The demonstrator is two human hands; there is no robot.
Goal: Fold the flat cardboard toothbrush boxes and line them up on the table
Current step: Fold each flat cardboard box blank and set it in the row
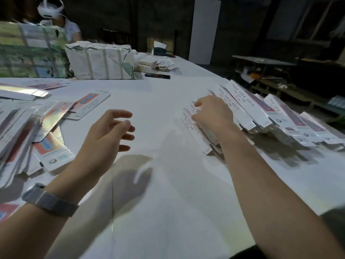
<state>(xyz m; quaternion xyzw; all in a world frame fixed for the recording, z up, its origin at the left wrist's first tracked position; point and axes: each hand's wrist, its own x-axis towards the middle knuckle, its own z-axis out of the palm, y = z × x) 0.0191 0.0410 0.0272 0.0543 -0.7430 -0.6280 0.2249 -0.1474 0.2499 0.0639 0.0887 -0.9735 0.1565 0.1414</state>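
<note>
Her right hand [212,113] presses a folded box [197,133] against the row of folded boxes [261,113] to keep the line straight on the table [168,184], while her left hand [108,135] hovers loose-fingered, holding nothing, near the flat boxes [37,131].

There is one view only, worn on the person's head, looking forward and steeply down across the white tabletop [168,94]. It sits close: both forearms run in from the near edge, the left hand [106,135] and right hand [212,113] fill the middle. The wide lens bends the far edge, and the dark room shows beyond the right edge.
</note>
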